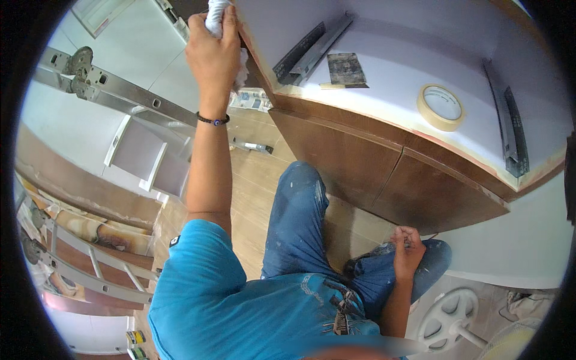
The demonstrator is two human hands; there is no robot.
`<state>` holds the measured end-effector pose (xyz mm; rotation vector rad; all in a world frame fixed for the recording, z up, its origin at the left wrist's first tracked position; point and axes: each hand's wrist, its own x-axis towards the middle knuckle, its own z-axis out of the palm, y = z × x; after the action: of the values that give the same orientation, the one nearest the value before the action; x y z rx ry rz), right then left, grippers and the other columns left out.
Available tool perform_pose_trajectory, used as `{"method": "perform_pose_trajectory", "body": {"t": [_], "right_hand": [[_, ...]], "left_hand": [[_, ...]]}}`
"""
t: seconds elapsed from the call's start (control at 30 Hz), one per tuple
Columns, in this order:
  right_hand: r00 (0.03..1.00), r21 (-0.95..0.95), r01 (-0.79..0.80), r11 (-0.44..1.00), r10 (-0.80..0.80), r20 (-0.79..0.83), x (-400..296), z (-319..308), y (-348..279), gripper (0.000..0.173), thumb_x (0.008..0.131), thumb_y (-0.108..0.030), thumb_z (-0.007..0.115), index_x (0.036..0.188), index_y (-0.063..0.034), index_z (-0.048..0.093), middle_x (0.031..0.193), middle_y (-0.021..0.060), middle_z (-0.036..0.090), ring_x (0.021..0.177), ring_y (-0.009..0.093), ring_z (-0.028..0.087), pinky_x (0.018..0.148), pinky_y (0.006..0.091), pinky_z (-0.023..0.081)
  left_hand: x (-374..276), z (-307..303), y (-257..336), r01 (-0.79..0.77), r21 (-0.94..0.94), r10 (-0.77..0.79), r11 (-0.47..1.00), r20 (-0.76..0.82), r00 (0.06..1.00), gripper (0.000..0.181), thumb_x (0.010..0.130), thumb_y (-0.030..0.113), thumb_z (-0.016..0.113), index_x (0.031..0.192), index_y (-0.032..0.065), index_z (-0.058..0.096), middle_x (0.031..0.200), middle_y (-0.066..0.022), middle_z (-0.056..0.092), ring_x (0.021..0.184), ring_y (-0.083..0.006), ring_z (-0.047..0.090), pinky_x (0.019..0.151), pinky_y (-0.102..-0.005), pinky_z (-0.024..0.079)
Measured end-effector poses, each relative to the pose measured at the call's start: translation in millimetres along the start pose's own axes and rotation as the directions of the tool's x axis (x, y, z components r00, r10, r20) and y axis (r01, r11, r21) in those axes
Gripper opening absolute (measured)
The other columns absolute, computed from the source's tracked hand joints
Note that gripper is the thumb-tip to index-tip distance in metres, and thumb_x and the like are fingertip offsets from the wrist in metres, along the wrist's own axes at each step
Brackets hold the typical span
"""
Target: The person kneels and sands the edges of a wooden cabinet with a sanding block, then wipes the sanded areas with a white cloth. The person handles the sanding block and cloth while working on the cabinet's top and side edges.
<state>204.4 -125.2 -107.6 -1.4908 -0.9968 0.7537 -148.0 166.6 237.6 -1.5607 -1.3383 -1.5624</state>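
My left hand is raised at the top of the view, its fingers closed around a bunched white cloth. More white fluffy material shows beside the wrist. Just right of this hand is the edge of an open cabinet compartment with a white floor. On that floor lie a worn dark piece of sandpaper and a roll of masking tape. My right hand is at my bent right knee with curled fingers; whether anything small is in them cannot be made out.
Metal drawer slides line both compartment sides. Brown wooden doors are below it. An aluminium ladder spans the left, near a white shelf unit. A fan base stands lower right. A tool lies on the floor.
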Motion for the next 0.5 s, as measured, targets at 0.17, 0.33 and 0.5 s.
{"method": "perform_pose_trajectory", "body": {"t": [0.17,0.33,0.5], "right_hand": [[1.0,-0.022,0.01,1.0,-0.01,0.016,2.3,5.4,-5.2,0.015,0.102,-0.013,0.075,0.1,0.0007,0.072,0.082,0.0079,0.077,0.076,0.013,0.072,0.076,0.0297,0.057],[0.999,-0.066,-0.02,0.998,0.021,0.024,2.5,3.8,-4.5,0.014,0.103,-0.013,0.074,0.099,0.0005,0.072,0.082,0.008,0.077,0.076,0.013,0.072,0.077,0.0297,0.057],[1.0,-0.058,0.011,0.998,-0.01,0.027,4.5,4.7,-2.2,0.014,0.103,-0.014,0.074,0.099,-0.0012,0.073,0.081,0.0073,0.077,0.075,0.013,0.072,0.076,0.0295,0.057]], "left_hand": [[-79.1,-1.0,-1.2,0.191,-0.002,-0.187,0.982,0.202,0.961,0.042,0.101,0.04,0.074,0.108,0.0022,0.059,0.094,-0.03,0.073,0.089,-0.0492,0.073,0.075,-0.0523,0.056],[-111.7,4.1,-14.4,0.164,-0.097,-0.145,0.982,0.175,0.974,0.035,0.101,0.032,0.077,0.109,0.0013,0.061,0.091,-0.0277,0.073,0.088,-0.0463,0.075,0.073,-0.0512,0.056],[14.3,18.0,-17.0,-0.088,-0.142,0.07,0.986,-0.127,0.989,0.048,0.1,0.043,0.079,0.102,-0.0031,0.066,0.086,-0.0165,0.072,0.076,-0.0196,0.066,0.068,-0.0396,0.053]]}}
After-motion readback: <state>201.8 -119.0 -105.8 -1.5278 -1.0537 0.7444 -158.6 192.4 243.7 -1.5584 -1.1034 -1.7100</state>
